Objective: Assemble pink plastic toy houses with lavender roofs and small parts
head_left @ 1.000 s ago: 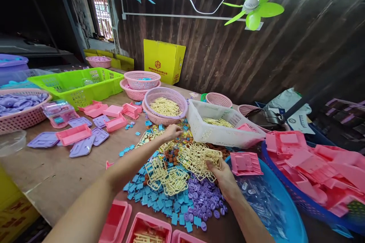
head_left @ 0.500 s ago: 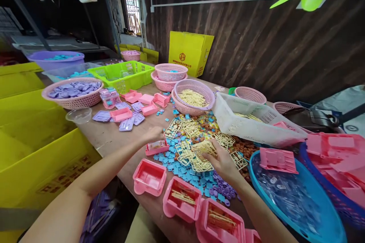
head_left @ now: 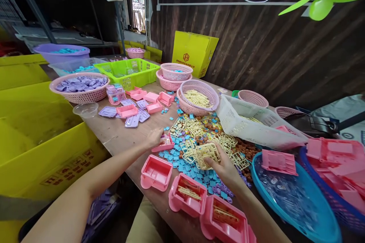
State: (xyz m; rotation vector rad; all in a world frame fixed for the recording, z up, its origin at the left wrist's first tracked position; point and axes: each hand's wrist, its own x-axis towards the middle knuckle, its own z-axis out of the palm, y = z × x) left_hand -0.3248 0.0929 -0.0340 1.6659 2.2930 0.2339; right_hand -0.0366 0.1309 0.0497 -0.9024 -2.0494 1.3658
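Observation:
My right hand (head_left: 224,162) grips a small stack of cream plastic frames (head_left: 205,155), with the thumb lying across their front. More cream frames (head_left: 225,140) lie loose just behind it. At a small pink box (head_left: 169,145), my left hand (head_left: 154,137) reaches over the left end with its fingers curled down. Its fingertips are partly hidden, and I cannot make out what they hold. Whitish pieces show inside that box. Along the table's front edge stand an open pink container (head_left: 156,172) and two more pink containers (head_left: 188,194) with thin cream sticks inside.
Blue square pieces (head_left: 182,163) and purple round pieces (head_left: 224,190) are spread under the frames. A blue tub (head_left: 333,212) of clear parts stands at right. Behind are a white basket (head_left: 242,129), a lilac basket (head_left: 215,97) with cream sticks and a green crate (head_left: 142,79).
The view has shifted slightly, moving the scene rightward. My left hand has come down closer to the left end of the small pink box. My right hand still holds the frames, now turned more face-on.

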